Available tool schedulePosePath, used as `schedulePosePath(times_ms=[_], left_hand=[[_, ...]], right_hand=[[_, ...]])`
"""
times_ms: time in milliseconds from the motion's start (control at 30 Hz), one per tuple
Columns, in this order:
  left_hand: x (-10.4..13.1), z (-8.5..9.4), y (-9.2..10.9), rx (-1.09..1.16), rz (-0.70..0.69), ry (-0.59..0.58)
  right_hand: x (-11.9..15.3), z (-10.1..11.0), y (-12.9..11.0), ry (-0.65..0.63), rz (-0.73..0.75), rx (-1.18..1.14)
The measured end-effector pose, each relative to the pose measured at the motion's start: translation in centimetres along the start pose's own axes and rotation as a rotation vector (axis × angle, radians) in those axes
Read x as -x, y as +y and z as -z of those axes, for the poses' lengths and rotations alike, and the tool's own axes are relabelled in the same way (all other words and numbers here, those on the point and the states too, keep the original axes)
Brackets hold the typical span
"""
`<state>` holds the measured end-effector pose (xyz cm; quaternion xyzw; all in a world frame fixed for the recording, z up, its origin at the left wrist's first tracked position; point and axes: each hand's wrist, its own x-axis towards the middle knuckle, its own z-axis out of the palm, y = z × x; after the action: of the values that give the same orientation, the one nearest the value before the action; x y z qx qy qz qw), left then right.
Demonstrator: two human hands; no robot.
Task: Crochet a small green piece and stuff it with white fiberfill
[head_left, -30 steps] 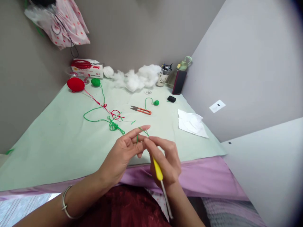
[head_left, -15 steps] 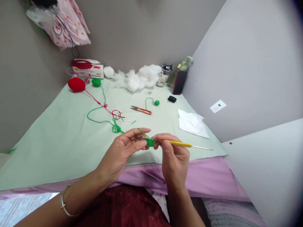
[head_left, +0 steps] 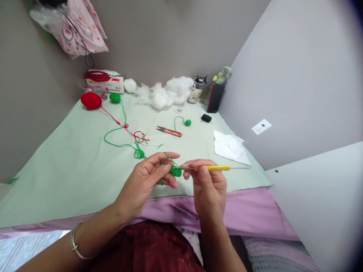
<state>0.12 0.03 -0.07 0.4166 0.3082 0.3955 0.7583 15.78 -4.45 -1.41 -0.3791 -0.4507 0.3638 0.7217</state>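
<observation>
Between the thumb and fingers of my left hand (head_left: 149, 172) is a small green crochet piece (head_left: 176, 172). Green yarn runs over its raised index finger and down to the piece. My right hand (head_left: 209, 183) grips the yellow handle of a crochet hook (head_left: 214, 168), its metal tip lying at the top edge of the green piece. The hook's other metal end points right. Just beyond my left hand lies a loose tangle of green yarn (head_left: 139, 153), its strand leading back to a green yarn ball (head_left: 115, 98).
Orange thread snips (head_left: 170, 131) and a small green crocheted ball (head_left: 187, 122) lie mid-table. White stuffing (head_left: 164, 92) is heaped at the back, near a pen cup (head_left: 195, 92) and a phone (head_left: 216, 98). A red yarn ball (head_left: 91, 101) sits left, white paper (head_left: 231, 145) right.
The crochet hook has turned nearer to level, and its tip stays at the green piece. The piece has shifted slightly left and turned; my left hand's lower fingers have spread below it.
</observation>
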Motion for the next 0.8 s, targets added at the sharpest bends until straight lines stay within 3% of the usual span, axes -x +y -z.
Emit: schedulePosePath(times_ms=[433, 600, 700, 800], left_hand=[[0.7, 0.3, 0.5, -0.202, -0.159, 0.001], [0.8, -0.4, 0.6, -0.196, -0.21, 0.031], [0.9, -0.9, 0.5, -0.095, -0.168, 0.053], [0.7, -0.7, 0.6, 0.092, -0.015, 0.038]], right_hand=[[0.8, 0.1, -1.4, -0.019, 0.231, 0.365], [1.1, 0.3, -0.8, -0.083, 0.377, 0.471], [1.6, 0.6, 0.0, -0.16, 0.563, 0.692], [1.9, 0.7, 0.5, -0.156, 0.713, 0.909]])
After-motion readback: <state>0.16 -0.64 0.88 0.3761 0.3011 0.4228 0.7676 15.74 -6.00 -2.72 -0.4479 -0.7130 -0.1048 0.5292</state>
